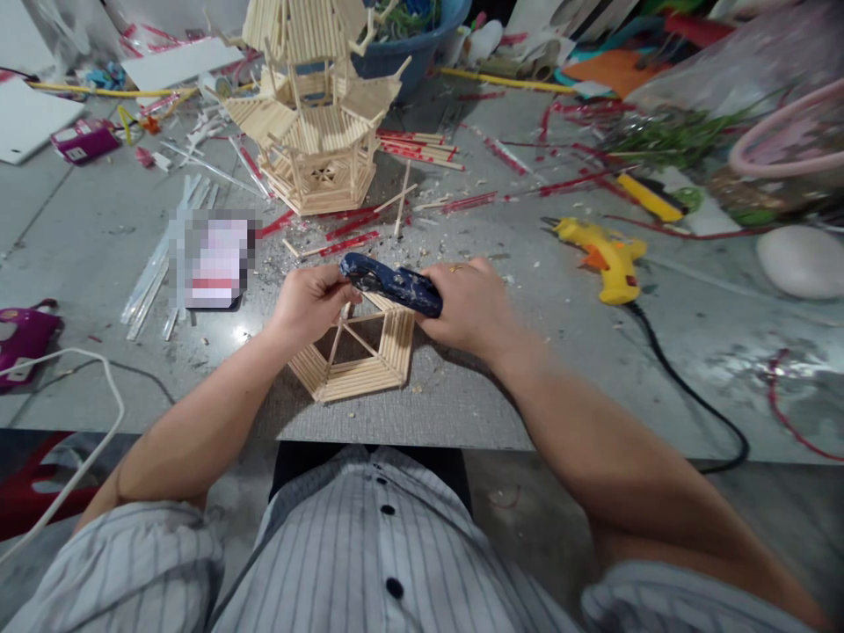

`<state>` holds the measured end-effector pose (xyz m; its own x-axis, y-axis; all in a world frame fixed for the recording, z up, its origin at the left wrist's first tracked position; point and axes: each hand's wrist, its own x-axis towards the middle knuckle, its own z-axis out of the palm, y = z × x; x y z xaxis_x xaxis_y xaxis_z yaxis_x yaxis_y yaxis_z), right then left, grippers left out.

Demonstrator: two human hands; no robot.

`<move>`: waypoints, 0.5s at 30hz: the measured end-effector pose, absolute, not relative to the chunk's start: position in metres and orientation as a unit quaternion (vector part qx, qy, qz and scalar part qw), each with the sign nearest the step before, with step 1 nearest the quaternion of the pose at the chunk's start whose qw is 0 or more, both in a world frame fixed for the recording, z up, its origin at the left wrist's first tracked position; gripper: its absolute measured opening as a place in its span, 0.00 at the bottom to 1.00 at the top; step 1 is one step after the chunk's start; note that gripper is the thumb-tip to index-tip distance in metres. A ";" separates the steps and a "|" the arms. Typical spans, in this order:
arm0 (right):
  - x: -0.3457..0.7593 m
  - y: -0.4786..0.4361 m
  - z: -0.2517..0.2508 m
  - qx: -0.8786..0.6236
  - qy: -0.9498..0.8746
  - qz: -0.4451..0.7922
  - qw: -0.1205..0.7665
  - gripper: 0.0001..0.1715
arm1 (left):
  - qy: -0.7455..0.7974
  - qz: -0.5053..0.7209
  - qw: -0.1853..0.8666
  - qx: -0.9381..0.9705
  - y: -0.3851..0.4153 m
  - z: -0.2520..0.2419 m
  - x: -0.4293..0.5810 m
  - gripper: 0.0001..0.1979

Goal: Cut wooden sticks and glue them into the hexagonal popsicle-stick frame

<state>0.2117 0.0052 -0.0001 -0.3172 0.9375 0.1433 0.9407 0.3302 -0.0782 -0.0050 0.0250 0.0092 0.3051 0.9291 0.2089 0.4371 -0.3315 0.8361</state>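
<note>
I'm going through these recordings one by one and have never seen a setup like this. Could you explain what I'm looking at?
There is no machine here: a person works with two bare hands. The single picture comes from a camera worn on the person's head, looking forward and down, so their striped shirt shows at the bottom.

The right hand holds a dark blue tool. The left hand is at its other end; what those fingers grip is hard to tell. Below them, a six-sided stick frame lies on the grey table.

Beyond stands a tiered model built of similar sticks. A yellow glue gun lies to the right; clear strips and a pixelated item lie to the left.
</note>
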 end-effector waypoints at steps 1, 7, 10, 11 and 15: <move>0.212 0.005 0.000 -0.577 -0.812 -0.011 0.081 0.17 | 0.466 0.360 0.340 0.733 0.025 0.010 -0.005 0.07; 0.212 0.005 0.000 -0.580 -0.811 -0.021 0.072 0.14 | 0.465 0.349 0.330 0.744 0.023 0.014 -0.005 0.08; 0.211 0.005 0.001 -0.586 -0.808 -0.022 0.058 0.14 | 0.464 0.347 0.324 0.748 0.022 0.015 -0.004 0.09; 0.210 0.005 0.001 -0.593 -0.803 -0.022 0.055 0.14 | 0.463 0.348 0.325 0.748 0.022 0.015 -0.004 0.10; 0.206 0.003 0.000 -0.623 -0.781 -0.013 0.048 0.13 | 0.472 0.348 0.354 0.728 0.021 0.016 -0.002 0.11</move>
<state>0.2056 0.0031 0.0005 -0.2202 0.9713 0.0903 0.9737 0.2245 -0.0394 -0.0023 0.0215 0.0157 0.3120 0.9343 0.1722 0.4419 -0.3032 0.8443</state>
